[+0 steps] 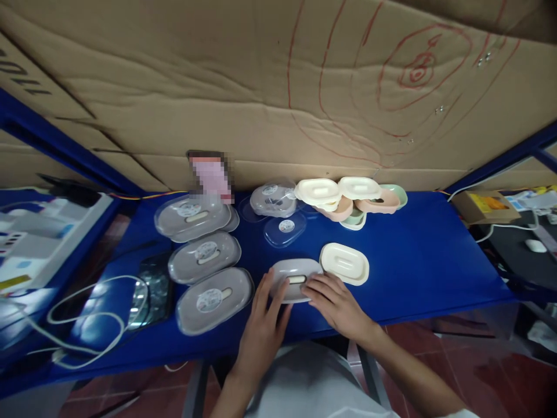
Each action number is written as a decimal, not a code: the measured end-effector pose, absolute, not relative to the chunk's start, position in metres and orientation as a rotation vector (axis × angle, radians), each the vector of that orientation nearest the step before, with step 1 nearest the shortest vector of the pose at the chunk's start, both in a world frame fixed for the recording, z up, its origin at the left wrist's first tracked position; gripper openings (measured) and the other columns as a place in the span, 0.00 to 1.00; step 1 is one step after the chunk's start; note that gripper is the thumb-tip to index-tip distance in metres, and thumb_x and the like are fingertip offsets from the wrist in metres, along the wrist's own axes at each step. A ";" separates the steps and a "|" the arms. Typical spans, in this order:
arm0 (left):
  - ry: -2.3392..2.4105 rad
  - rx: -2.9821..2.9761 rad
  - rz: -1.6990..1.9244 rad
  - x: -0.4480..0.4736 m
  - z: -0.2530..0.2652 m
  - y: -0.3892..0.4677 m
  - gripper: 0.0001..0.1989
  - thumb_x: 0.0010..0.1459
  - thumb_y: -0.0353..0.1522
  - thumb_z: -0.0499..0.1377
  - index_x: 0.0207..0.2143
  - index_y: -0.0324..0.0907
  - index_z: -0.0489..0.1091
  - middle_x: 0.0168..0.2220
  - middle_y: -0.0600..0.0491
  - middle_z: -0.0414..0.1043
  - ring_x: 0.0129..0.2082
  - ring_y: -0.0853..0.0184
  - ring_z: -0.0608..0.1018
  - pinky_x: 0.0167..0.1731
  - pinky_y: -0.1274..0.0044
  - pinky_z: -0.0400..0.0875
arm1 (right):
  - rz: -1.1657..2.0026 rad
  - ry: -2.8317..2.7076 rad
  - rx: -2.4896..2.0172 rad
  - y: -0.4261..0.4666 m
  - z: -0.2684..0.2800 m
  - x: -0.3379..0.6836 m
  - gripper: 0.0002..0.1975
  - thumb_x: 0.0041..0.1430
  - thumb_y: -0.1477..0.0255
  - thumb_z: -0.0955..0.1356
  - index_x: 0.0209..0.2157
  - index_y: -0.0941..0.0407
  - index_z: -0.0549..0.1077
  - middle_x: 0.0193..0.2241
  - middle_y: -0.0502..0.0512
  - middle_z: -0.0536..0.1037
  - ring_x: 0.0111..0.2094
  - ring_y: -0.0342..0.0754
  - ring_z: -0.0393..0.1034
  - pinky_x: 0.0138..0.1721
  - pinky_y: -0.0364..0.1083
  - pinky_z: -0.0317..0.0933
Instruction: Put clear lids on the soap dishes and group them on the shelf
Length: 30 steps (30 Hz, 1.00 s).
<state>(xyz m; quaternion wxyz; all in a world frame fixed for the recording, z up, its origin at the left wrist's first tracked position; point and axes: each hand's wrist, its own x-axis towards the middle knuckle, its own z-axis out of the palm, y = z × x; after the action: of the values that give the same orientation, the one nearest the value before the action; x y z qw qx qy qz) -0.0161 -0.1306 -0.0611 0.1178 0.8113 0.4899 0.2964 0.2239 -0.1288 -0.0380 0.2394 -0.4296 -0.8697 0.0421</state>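
In front of me on the blue table lies a grey oval dish with a cream bar in its middle slot. My left hand grips its left end, the fingers on the rim and near the slot. From the other side my right hand holds the right end, its fingers bent over the edge. Just behind the right hand sits a cream oval tray with a raised ring in its centre. To the left, a grey dish under a clear lid carries a round sticker; a similar lidded dish sits behind it.
More lidded grey dishes are stacked at the back left. Clear lids lie at the middle back, beside a pile of cream, peach and green trays. A phone-like device leans on the cardboard wall. A white cable loops at left.
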 end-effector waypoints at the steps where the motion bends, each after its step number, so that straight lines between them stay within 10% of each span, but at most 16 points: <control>1: 1.436 2.373 0.864 -0.015 -0.061 -0.130 0.33 0.71 0.29 0.59 0.75 0.50 0.55 0.76 0.41 0.53 0.74 0.49 0.64 0.67 0.57 0.72 | 0.113 -2.382 -1.166 -0.129 -0.039 0.224 0.15 0.75 0.74 0.66 0.60 0.56 0.75 0.56 0.58 0.82 0.62 0.53 0.72 0.68 0.60 0.63; 18: 1.344 2.212 0.982 -0.018 -0.053 -0.135 0.16 0.64 0.29 0.66 0.54 0.43 0.71 0.75 0.39 0.53 0.74 0.47 0.63 0.68 0.58 0.70 | 0.198 -2.614 -1.245 -0.001 -0.007 0.228 0.29 0.74 0.72 0.64 0.73 0.54 0.61 0.64 0.66 0.74 0.67 0.60 0.65 0.71 0.68 0.50; 30: 1.397 1.946 1.004 -0.020 -0.068 -0.129 0.50 0.61 0.36 0.72 0.76 0.49 0.46 0.71 0.38 0.63 0.71 0.49 0.69 0.67 0.55 0.71 | 0.443 -2.546 -1.242 -0.029 0.005 0.259 0.34 0.70 0.54 0.70 0.72 0.47 0.64 0.74 0.65 0.61 0.72 0.63 0.60 0.69 0.64 0.60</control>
<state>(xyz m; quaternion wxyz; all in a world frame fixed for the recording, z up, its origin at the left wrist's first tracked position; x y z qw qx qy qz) -0.0196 -0.1291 -0.0684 0.2689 0.7216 0.5181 0.3722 0.2589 -0.0291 0.0048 0.1367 -0.4290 -0.8797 0.1532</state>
